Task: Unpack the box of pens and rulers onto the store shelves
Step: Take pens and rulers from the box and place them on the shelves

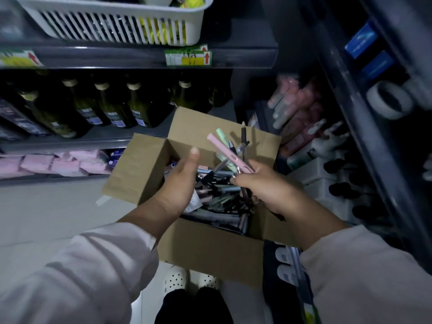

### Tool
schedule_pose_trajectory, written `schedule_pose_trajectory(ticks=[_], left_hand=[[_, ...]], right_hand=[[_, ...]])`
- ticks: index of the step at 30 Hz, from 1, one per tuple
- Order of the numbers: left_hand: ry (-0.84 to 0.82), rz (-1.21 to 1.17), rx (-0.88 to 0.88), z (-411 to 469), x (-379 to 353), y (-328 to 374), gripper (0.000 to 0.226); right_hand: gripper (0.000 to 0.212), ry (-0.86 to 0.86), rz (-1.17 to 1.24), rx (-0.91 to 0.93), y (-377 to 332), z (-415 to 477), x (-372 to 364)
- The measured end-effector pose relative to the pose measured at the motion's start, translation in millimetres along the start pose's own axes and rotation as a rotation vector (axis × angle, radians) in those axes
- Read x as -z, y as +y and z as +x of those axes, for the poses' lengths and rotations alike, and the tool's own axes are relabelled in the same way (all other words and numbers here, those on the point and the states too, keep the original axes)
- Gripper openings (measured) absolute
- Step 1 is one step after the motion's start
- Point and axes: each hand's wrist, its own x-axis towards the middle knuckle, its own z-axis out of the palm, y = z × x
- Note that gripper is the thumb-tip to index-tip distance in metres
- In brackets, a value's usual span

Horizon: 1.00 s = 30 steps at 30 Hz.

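An open cardboard box (210, 251) stands on the floor in front of me, with a heap of pens (217, 197) inside. My right hand (268, 185) grips a bunch of pens (230, 148), pink, green and black, fanned upward over the box. My left hand (180, 176) hovers over the box's left side with its fingers relaxed and the thumb raised; nothing is in it. I see no rulers.
A white slatted basket (112, 24) sits on the upper shelf (140, 57) with price tags. Dark bottles (112, 106) fill the shelf below, pink packs (51, 163) lie lower left. Bottles and tape rolls (388, 101) crowd the right shelves. My white shoes (175, 278) stand behind the box.
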Motion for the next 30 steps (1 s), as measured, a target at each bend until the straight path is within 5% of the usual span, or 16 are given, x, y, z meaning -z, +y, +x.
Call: schedule_pose_trajectory(ticks=[2,5,10,14,18,30], left_hand=[[-0.216,-0.024,0.022,-5,-8,7,0.086],[-0.354,0.062,0.018,-5,-20,16,0.093],[-0.182,-0.168,0.136,8,-36,23,0.024],[-0.069,-0.383,0.287,15,-37,25,0.014],[-0.138,-0.544,0.4,11,-35,36,0.009],[-0.125,-0.645,0.398,-19,-36,74,0.009]], right_hand=[[0.062,-0.003,0.045,0.014,-2,2,-6],[0.014,-0.057,0.07,0.06,-6,0,-13],[0.025,-0.119,0.093,0.171,-10,-6,-29],[0.061,-0.078,0.105,0.205,-10,-8,-35],[0.079,-0.065,0.161,0.224,-10,-13,-32],[0.093,-0.064,0.094,0.216,-28,-75,-5]])
